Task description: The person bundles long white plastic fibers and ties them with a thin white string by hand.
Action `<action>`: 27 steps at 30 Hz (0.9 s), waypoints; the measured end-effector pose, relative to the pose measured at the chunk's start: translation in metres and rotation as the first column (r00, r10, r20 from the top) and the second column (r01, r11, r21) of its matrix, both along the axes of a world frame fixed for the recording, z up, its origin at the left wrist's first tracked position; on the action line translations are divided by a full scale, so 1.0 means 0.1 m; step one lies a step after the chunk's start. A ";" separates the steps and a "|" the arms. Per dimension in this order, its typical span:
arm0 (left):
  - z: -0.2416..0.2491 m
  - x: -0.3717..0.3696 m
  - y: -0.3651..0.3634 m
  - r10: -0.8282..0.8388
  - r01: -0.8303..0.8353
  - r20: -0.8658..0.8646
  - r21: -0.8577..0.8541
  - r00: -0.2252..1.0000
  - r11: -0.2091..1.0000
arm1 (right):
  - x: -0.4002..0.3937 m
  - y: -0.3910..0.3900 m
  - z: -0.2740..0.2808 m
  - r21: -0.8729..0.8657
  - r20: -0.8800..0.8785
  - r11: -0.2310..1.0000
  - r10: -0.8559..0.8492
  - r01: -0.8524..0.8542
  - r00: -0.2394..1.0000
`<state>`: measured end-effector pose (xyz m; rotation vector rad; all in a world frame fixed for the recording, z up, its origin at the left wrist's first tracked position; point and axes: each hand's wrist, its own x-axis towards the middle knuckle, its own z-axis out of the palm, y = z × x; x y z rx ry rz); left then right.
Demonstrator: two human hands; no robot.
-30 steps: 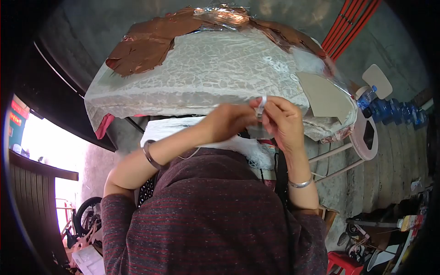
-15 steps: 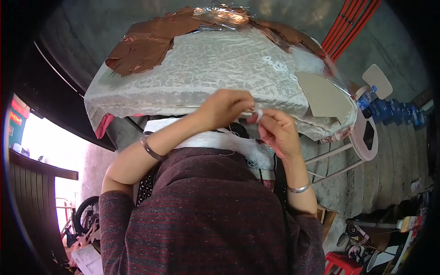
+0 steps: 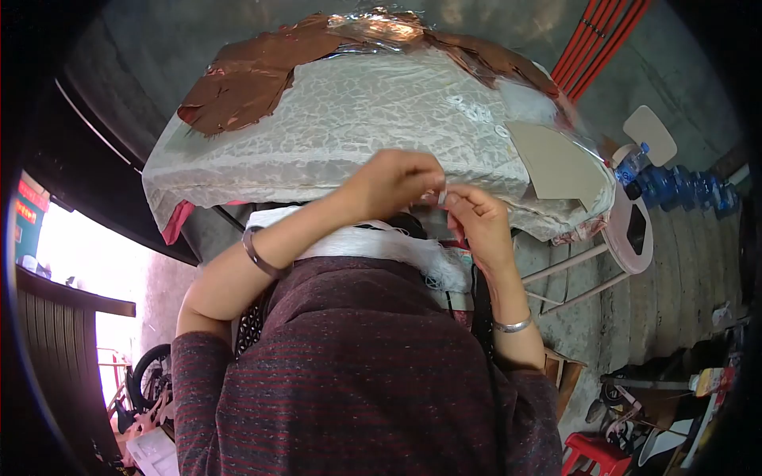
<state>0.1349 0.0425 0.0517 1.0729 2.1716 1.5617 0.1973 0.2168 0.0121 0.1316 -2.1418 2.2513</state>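
Observation:
Between the fingertips of both hands, just in front of the table edge, is a small white ring [image 3: 443, 195]. My right hand [image 3: 486, 228] pinches it from the right with thumb and forefinger. My left hand [image 3: 394, 184] is closed at the ring's upper left, its fingertips pressed together; what they grip is too small to make out. Across my lap lies a bundle of white thread [image 3: 357, 243], its loose strands tangled at the right end [image 3: 444, 270]. My left forearm covers part of the bundle.
A table with a pale patterned cloth [image 3: 349, 119] stands ahead, bearing several white rings [image 3: 472, 109], brown sheets [image 3: 238, 91] and a grey board [image 3: 556, 163]. To the right are a stool [image 3: 633, 246], plastic bottles [image 3: 683, 190] and a red stool [image 3: 595, 454].
My hands stay together at the ring, with the left fingers shifted slightly upward and the right fingers drawn in closer. The view has moved a little.

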 end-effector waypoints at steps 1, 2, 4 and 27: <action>-0.04 -0.01 -0.01 0.009 -0.009 -0.001 -0.001 1.000 1.000 | 0.02 0.00 0.01 -0.001 -0.001 1.000 0.009 -0.009 1.000; -0.13 -0.03 -0.02 -0.005 0.006 0.034 -0.019 0.999 1.000 | 0.04 -0.01 0.03 -0.107 -0.013 0.991 0.085 -0.086 0.996; -0.24 0.02 0.04 -0.025 0.010 -0.148 -0.103 0.989 0.995 | 0.03 -0.02 0.03 -0.214 -0.039 0.965 0.148 -0.153 0.988; -0.35 0.22 -0.12 0.071 -0.103 0.461 0.046 0.885 0.994 | 0.01 0.00 -0.01 -0.430 -0.015 0.894 0.129 -0.123 0.991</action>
